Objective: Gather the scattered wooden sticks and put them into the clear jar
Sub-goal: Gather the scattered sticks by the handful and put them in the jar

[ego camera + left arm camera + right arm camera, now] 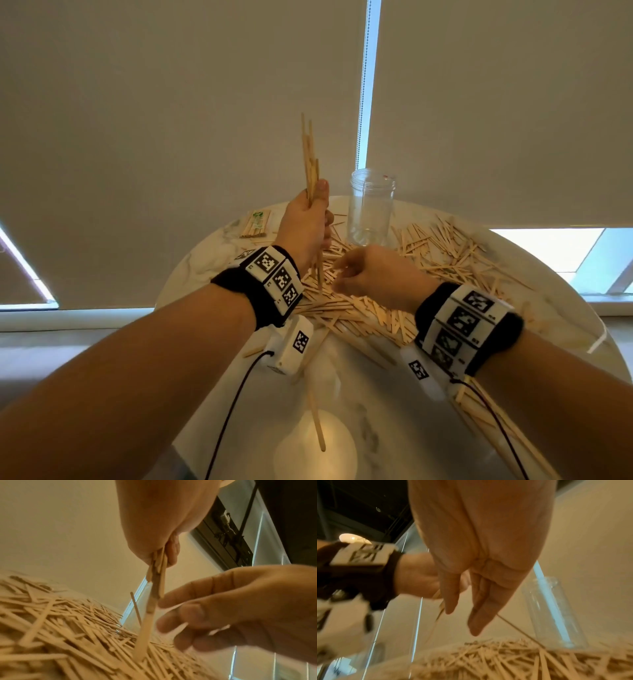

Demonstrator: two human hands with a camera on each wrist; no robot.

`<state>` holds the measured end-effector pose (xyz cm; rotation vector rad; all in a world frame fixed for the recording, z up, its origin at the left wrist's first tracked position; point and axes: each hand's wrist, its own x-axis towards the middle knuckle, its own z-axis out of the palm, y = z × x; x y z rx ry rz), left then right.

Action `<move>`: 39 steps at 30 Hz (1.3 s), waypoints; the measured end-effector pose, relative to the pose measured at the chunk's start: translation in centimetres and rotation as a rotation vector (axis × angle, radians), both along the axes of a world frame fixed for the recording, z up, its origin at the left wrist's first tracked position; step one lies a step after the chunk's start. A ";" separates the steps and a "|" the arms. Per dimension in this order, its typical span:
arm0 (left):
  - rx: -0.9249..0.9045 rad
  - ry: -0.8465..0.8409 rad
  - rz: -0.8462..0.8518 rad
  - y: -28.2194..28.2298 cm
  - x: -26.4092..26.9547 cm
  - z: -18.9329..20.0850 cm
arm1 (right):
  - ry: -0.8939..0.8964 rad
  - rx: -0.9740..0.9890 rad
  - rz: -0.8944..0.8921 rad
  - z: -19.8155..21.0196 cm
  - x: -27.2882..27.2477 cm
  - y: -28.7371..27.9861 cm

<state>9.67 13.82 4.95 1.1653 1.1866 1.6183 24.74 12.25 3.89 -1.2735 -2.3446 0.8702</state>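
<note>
My left hand grips a bundle of wooden sticks upright above the table; its lower ends reach down to the pile of scattered sticks. My right hand hovers low over the pile, just right of the bundle. In the right wrist view its fingers point down fairly straight with the thumb apart, and I see nothing held. The clear jar stands upright behind both hands and looks empty; it also shows as the jar beyond the right fingers.
The round marble table carries sticks across its middle and right. A wrapped packet of sticks lies at the back left. One loose stick lies near the front, and more sticks near the right edge. Window blinds hang close behind.
</note>
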 end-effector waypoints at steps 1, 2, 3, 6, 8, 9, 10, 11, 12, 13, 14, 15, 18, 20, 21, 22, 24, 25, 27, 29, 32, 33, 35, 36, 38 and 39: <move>-0.020 0.081 -0.027 -0.4 -0.3 0.0 | -0.014 0.034 -0.025 0.8 0.3 0.3; -0.044 0.183 -0.058 -0.8 -0.6 -0.1 | 0.050 0.070 -0.075 1.9 0.7 0.5; -0.076 0.300 -0.090 -1.3 -0.7 -0.3 | 0.166 0.115 -0.148 3.1 1.0 0.9; -0.158 0.615 -0.208 -2.7 -0.4 -0.9 | 0.544 0.258 -0.349 7.2 1.7 2.5; -0.140 0.727 -0.267 -3.3 0.3 -1.3 | 0.531 0.339 -0.359 8.9 1.7 3.4; -0.121 0.760 -0.268 -3.5 0.7 -1.3 | 0.354 0.361 -0.313 9.2 1.5 3.6; -0.108 0.780 -0.263 -3.6 1.2 -1.2 | 0.132 0.326 -0.240 9.1 1.1 3.4; -0.095 0.787 -0.268 -3.8 1.6 -0.9 | -0.070 0.260 -0.152 8.6 0.6 3.3; -0.076 0.786 -0.283 -3.9 2.0 -0.7 | -0.184 0.174 -0.083 8.0 0.2 3.2; -0.061 0.780 -0.298 -4.0 2.3 -0.3 | -0.169 0.070 -0.049 7.5 0.0 2.8; -0.056 0.767 -0.306 -4.0 2.6 -0.2 | -0.075 0.001 -0.055 7.0 -0.1 2.6; -0.055 0.753 -0.307 -4.0 2.8 -0.1 | 0.029 -0.012 -0.082 6.8 -0.1 2.5; -0.093 0.692 -0.306 -3.3 3.3 -0.4 | 0.090 0.015 -0.091 6.4 -0.2 2.1; -0.133 0.601 -0.348 -3.0 3.6 -0.7 | 0.095 0.024 -0.073 6.3 -0.1 1.8; -0.143 0.512 -0.360 -3.0 3.6 -0.6 | 0.149 0.052 -0.085 6.2 0.1 1.9; -0.142 0.420 -0.344 -2.9 3.3 -0.6 | 0.230 0.082 -0.113 6.2 0.3 1.9; -0.096 0.281 -0.226 -2.5 2.4 -0.3 | 0.333 0.087 -0.168 5.7 1.1 2.0; -0.067 0.210 -0.159 -2.3 1.9 -0.1 | 0.310 0.043 -0.160 5.3 1.4 1.8; -0.023 0.017 -0.073 -1.7 1.2 0.3 | 0.176 -0.120 -0.069 3.6 1.6 1.1; 0.009 -0.166 -0.027 -1.3 1.3 0.7 | 0.065 -0.273 0.034 1.7 1.1 -0.1; 0.015 -0.262 -0.003 -1.5 2.2 0.4 | 0.125 -0.338 0.031 0.1 0.1 -0.8; 0.011 -0.268 -0.014 -1.6 2.3 0.1 | 0.192 -0.343 0.005 0.1 -0.3 -0.8; -0.001 -0.270 -0.051 -1.8 2.3 -0.3 | 0.316 -0.357 -0.043 0.5 -0.5 -0.5; 0.005 -0.261 -0.063 -1.8 2.3 -0.4 | 0.337 -0.351 -0.066 0.8 -0.6 -0.3; 0.016 -0.171 -0.056 -2.0 2.3 -0.4 | 0.280 -0.292 -0.104 1.2 -0.7 -0.3; 0.002 -0.107 -0.051 -2.0 2.4 -0.4 | 0.234 -0.257 -0.110 1.4 -0.9 -0.5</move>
